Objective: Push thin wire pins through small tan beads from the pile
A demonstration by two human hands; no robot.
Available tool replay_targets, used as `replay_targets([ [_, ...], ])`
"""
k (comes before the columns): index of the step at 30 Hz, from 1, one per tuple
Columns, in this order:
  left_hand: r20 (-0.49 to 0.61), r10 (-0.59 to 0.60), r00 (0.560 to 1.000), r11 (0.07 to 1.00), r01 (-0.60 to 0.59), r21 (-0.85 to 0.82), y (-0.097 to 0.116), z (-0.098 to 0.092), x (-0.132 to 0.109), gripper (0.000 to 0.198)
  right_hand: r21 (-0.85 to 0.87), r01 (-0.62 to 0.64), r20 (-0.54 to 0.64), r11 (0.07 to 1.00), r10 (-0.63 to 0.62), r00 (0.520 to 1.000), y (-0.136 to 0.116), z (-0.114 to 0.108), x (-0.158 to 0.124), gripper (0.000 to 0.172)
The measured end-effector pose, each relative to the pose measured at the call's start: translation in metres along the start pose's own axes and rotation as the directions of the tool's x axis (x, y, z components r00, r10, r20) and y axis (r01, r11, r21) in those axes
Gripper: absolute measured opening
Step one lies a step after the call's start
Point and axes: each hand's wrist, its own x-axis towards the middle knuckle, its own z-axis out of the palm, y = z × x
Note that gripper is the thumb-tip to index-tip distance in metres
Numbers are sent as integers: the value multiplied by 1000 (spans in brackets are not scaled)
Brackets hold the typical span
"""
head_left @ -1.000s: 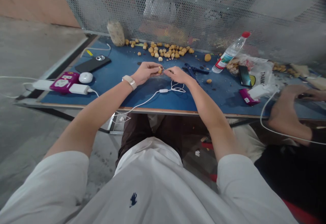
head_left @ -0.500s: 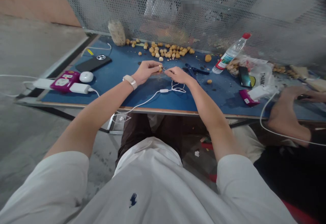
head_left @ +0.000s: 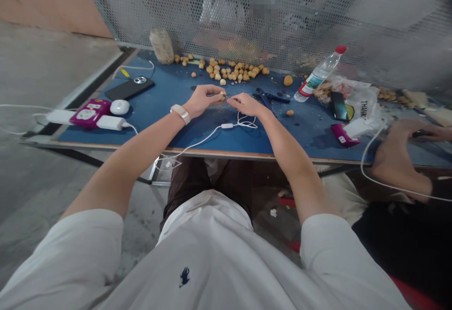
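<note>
My left hand (head_left: 200,101) pinches a small round tan nut (head_left: 222,96) at its fingertips, above the blue tabletop (head_left: 158,129). Facing it, my right hand (head_left: 247,105) holds a thin metal pick (head_left: 226,96) against that nut. The fingers hide part of both. A white cable (head_left: 226,125) with an inline control lies just below my hands. Farther back stands a heap of similar tan nuts (head_left: 229,71), and blue-handled pliers (head_left: 270,97) lie just beyond my right hand. A single nut (head_left: 289,113) sits to the right.
A perforated metal screen (head_left: 282,13) rises behind the table. A water bottle (head_left: 319,75), a phone (head_left: 339,106) and a plastic bag (head_left: 360,102) lie to the right. A co-worker's hand (head_left: 395,159) is at the right edge. A phone (head_left: 129,88) and magenta socket (head_left: 90,113) lie left.
The view has shifted slightly. My hands stay together around the nut, with only small finger movements, and the co-worker's hand at the right has shifted a little.
</note>
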Motion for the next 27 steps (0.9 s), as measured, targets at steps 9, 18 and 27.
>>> replay_targets([
  [9,-37,-55,998,998,54,-42,-13,-3,8,25,15,1,14,1000,-1,1000,2,-1,0,91],
  [18,-18,-81,997,994,79,-80,-12,-4,6,26,12,1,-12,1000,-1,1000,4,0,2,92],
  [27,-3,-138,990,987,137,-88,0,0,-1,32,17,-3,1,1000,3,1000,0,0,0,92],
])
